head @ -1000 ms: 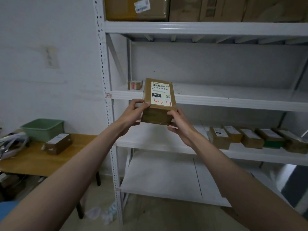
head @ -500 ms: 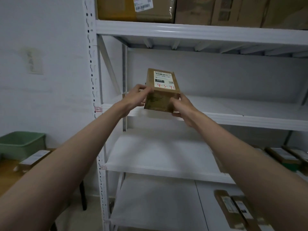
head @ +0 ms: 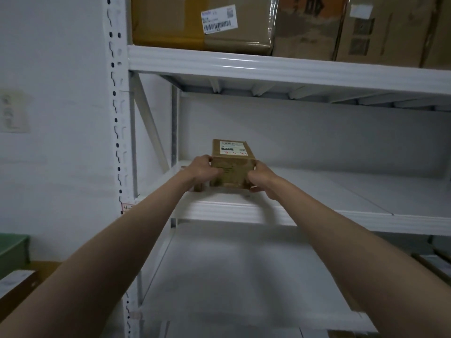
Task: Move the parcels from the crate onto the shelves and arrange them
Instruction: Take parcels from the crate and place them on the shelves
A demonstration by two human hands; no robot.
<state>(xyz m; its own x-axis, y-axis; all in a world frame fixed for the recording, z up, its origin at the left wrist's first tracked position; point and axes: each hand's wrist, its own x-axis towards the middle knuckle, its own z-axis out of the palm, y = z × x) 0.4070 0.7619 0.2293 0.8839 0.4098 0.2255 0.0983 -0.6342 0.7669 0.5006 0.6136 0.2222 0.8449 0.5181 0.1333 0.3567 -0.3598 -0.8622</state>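
Note:
A small brown cardboard parcel point(head: 231, 164) with a white label and red handwriting on top sits at the front left of the middle white shelf point(head: 317, 215). My left hand point(head: 202, 170) grips its left side and my right hand point(head: 262, 178) grips its right side, fingers curled round the near corners. The parcel's underside is hidden, so whether it rests fully on the shelf cannot be told. Another small parcel behind my left hand is hidden.
Large cardboard boxes point(head: 244, 23) fill the top shelf. A perforated white upright point(head: 117, 118) stands at the left. A green crate point(head: 12, 252) and a labelled parcel point(head: 14, 286) sit on a wooden table at lower left. More parcels point(head: 436, 264) show at right on a lower shelf.
Both hands have carried the parcel up and forward onto the middle shelf's front left. The view has tilted upward and closer to the shelving.

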